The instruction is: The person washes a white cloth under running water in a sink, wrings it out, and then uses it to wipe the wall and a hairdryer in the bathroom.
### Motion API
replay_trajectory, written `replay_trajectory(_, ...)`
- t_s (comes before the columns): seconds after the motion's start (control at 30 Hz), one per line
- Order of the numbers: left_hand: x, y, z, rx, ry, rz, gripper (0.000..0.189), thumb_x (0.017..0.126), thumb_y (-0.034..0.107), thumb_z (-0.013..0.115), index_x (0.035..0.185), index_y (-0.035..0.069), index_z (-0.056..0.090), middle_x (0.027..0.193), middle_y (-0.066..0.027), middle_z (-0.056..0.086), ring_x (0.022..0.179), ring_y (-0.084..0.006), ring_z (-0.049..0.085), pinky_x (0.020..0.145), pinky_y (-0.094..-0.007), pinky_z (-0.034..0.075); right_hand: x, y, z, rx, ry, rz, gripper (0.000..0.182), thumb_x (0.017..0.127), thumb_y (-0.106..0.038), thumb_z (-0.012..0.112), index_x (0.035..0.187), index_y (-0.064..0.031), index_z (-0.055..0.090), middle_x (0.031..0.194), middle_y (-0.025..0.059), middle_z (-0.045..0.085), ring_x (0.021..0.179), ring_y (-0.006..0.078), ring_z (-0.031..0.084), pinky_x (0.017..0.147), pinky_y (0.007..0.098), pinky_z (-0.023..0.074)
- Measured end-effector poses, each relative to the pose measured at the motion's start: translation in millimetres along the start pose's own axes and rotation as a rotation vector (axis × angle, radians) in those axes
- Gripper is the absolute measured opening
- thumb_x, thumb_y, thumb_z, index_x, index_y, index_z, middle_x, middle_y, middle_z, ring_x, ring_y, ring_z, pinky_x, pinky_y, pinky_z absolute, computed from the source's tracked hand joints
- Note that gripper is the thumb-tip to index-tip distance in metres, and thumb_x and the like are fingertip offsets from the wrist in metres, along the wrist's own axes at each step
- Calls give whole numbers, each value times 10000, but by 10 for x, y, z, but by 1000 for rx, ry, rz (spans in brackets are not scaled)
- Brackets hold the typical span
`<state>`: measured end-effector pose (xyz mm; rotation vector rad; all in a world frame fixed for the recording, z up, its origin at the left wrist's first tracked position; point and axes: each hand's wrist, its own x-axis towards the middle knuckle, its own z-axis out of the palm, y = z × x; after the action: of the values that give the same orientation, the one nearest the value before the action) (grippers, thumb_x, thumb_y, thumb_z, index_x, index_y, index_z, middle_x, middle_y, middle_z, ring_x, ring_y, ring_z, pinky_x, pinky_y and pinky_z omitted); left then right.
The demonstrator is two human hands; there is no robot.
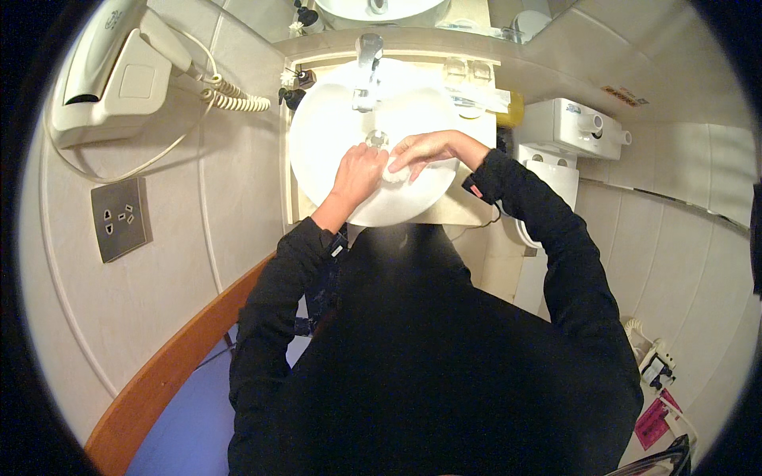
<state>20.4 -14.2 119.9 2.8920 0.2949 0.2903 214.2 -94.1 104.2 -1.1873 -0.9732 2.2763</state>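
Observation:
Both hands are over a white washbasin (321,149), just in front of its round metal drain (377,138). Between them is a small, overexposed white item (395,173), perhaps cloth or soap. My right hand (424,150) reaches in from the right, its thumb and fingers closing around that item. Against its left side rests my left hand (359,172), back up with curled fingers. Whether the left fingers also grip it is hidden. A chrome faucet (369,53) stands behind the drain, its spout pointing toward me.
Left of the basin stand a dark pump bottle (292,98) and a small reed bottle (306,77). Drinking glasses (468,70) and packets (488,98) lie at the right. A hair dryer (104,47) hangs on the left wall above a socket plate (119,219). A toilet (550,178) is at the right.

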Motion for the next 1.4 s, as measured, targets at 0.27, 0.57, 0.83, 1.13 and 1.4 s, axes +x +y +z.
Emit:
replay_trajectory(0.27, 149, 30, -75, 3, -73, 185, 53, 750, 124, 588, 768, 78, 569, 662, -70, 591, 606, -245, 636, 505, -346, 507, 169, 345, 56, 635, -482, -90, 507, 857, -178, 603, 1293, 37, 456, 1345, 257, 481, 1170, 394, 512, 983, 468, 411)
replay_trajectory(0.57, 269, 102, -120, 70, -600, 139, 144, 741, 205, 631, 765, 68, 669, 681, -130, 672, 644, -274, 679, 598, -373, 546, 64, 101, 452, 232, 53, 37, 227, 741, -108, 719, 910, -14, 600, 797, 10, 598, 718, 121, 545, 637, 263, 450)
replay_trajectory(0.83, 194, 122, -8, 16, -665, -181, 201, 750, 227, 616, 759, 45, 701, 760, -168, 687, 729, -312, 682, 683, -396, 544, 568, 510, 378, -643, 539, -204, 425, 767, -213, 637, 1093, 38, 529, 837, 212, 653, 849, 335, 626, 751, 424, 482)
replay_trajectory(1.13, 96, 235, 60, -117, -685, -501, 217, 712, 209, 630, 787, 12, 684, 811, -208, 679, 791, -351, 669, 728, -426, 535, 192, 205, 486, -1117, 550, -160, 546, 773, -111, 579, 1280, -6, 409, 785, 212, 652, 774, 385, 648, 676, 475, 502)
replay_trajectory(1.4, -55, 221, 31, -322, -483, -460, 352, 672, 210, 711, 953, 8, 648, 871, -204, 673, 820, -356, 661, 737, -429, 530, 22, 101, 532, -1021, 465, -446, 973, 689, -75, 681, 1480, -45, 115, 1148, 264, 559, 1034, 399, 577, 866, 433, 469)
